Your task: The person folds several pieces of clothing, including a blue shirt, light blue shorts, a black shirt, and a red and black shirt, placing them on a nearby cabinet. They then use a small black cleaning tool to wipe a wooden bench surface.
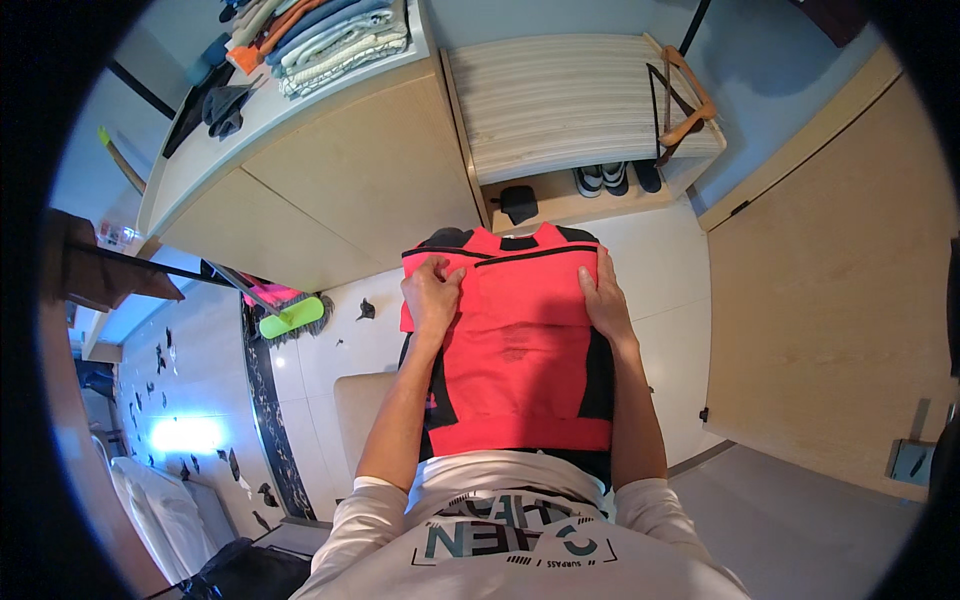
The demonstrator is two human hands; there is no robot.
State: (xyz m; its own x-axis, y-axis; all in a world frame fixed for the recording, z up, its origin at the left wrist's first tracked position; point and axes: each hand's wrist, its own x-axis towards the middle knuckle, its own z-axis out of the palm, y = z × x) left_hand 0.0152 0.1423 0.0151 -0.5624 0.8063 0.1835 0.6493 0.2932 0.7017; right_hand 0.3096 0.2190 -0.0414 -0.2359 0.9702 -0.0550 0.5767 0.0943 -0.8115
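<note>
A red and black garment (pixel 517 375), partly folded, lies in front of my body, its collar at the far end and its wide red hem close to my shirt. My left hand (pixel 433 294) is on the upper left part of the red cloth, thumb and fingers drawn together at the folded layer with black piping. On the right, my right hand (pixel 606 298) lies along the garment's side edge, thumb on top and fingers at the outer side. What lies beneath the garment is mostly hidden.
Folded clothes (pixel 341 45) are stacked on a white-topped cabinet (pixel 352 157). Wooden hangers (pixel 686 105) lie on a low bench (pixel 555 97) with shoes (pixel 600 178) beneath. A green-headed mop (pixel 292 318) is at left, a wooden door (pixel 832 285) at right. Dark scraps dot the floor.
</note>
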